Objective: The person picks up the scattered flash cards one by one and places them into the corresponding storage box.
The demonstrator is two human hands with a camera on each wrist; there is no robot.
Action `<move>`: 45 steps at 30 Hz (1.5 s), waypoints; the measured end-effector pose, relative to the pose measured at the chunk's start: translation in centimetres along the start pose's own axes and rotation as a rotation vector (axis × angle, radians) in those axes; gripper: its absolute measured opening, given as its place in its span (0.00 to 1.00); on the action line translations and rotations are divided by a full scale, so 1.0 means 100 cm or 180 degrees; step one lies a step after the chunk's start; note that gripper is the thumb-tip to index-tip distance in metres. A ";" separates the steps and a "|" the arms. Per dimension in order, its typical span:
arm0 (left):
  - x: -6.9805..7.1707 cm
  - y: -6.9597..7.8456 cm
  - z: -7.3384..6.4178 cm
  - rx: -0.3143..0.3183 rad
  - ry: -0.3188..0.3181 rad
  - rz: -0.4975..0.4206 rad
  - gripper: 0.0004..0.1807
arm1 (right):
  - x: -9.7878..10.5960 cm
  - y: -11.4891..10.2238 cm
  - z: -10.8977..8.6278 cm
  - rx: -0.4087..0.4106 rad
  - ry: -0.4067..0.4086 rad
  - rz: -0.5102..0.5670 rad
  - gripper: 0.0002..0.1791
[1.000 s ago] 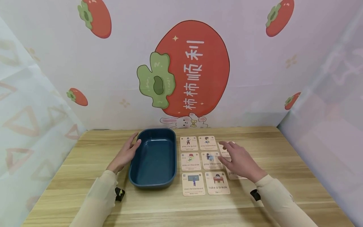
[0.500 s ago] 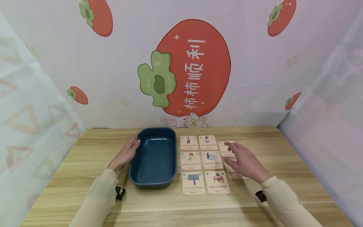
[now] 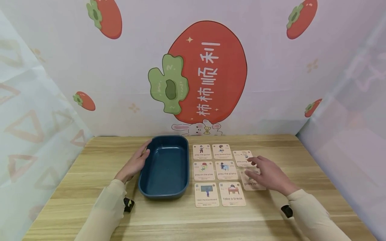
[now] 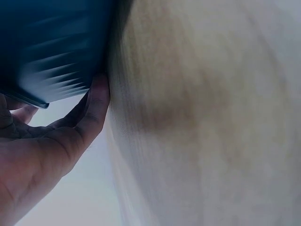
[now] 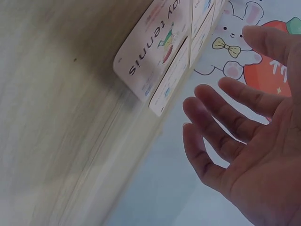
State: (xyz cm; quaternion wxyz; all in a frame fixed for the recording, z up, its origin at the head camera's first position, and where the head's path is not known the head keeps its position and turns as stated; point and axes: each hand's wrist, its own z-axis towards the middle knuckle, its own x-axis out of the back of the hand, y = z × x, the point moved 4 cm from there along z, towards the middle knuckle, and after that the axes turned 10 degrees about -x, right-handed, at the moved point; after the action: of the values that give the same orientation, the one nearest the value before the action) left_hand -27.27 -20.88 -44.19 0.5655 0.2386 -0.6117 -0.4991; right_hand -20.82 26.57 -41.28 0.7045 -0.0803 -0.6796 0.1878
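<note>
A deep blue rectangular plastic bin (image 3: pixel 164 170) stands on the table. My left hand (image 3: pixel 135 164) rests against its left wall, fingers extended along the side; in the left wrist view a fingertip (image 4: pixel 99 89) meets the ribbed wall close to the tabletop. Right of the bin several picture cards lie face up in rows. Over the two rightmost ones hovers my right hand (image 3: pixel 269 174), fingers loosely bent and holding nothing. It partly covers the "play tennis" card (image 3: pixel 253 184) and reaches the edge of the ping pong card (image 3: pixel 241 157).
Other cards lie flat nearby: guitar (image 3: pixel 202 152), basketball (image 3: pixel 222 151), slide (image 3: pixel 204 171), piano (image 3: pixel 227 170), blackboard (image 3: pixel 206 195) and "take a break" (image 3: pixel 233 194). Printed cloth walls (image 3: pixel 262 83) enclose the wooden table (image 3: pixel 181 221) behind and at both sides.
My right hand has drawn back to the right and slightly down, uncovering more of the ping pong and tennis cards. The left hand stays at the bin; the view has shifted slightly.
</note>
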 end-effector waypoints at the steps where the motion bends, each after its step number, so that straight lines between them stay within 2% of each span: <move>1: 0.000 0.000 0.000 -0.0004 -0.0002 -0.0006 0.29 | -0.001 0.003 0.000 -0.0035 -0.0020 -0.0026 0.27; 6: -0.001 0.002 -0.001 0.0021 -0.0025 0.0037 0.29 | -0.002 0.014 -0.001 -0.0159 -0.0089 -0.0067 0.28; 12: -0.001 0.004 -0.002 0.0046 -0.0023 0.0029 0.29 | -0.003 0.021 -0.003 -0.0161 -0.0106 -0.0094 0.29; 24: -0.001 0.002 -0.002 0.0089 0.0007 -0.0061 0.31 | -0.003 0.022 -0.004 -0.0188 -0.0149 -0.0089 0.31; 34: -0.001 0.003 -0.002 0.0165 0.0000 -0.0041 0.31 | 0.000 0.022 -0.008 -0.0265 -0.0240 -0.0097 0.36; 41: -0.001 0.003 -0.003 0.0199 -0.0008 -0.0101 0.32 | -0.004 0.034 -0.007 -0.0317 -0.0231 -0.0113 0.37; 45: -0.001 0.002 -0.002 0.0201 -0.0018 -0.0143 0.32 | -0.007 0.041 -0.008 -0.0296 -0.0297 -0.0122 0.43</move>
State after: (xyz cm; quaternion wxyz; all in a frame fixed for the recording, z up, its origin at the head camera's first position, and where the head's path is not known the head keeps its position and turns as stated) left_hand -26.97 -20.80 -44.11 0.5446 0.2686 -0.6233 -0.4928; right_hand -20.71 30.16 -43.50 0.6711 -0.0910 -0.7211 0.1461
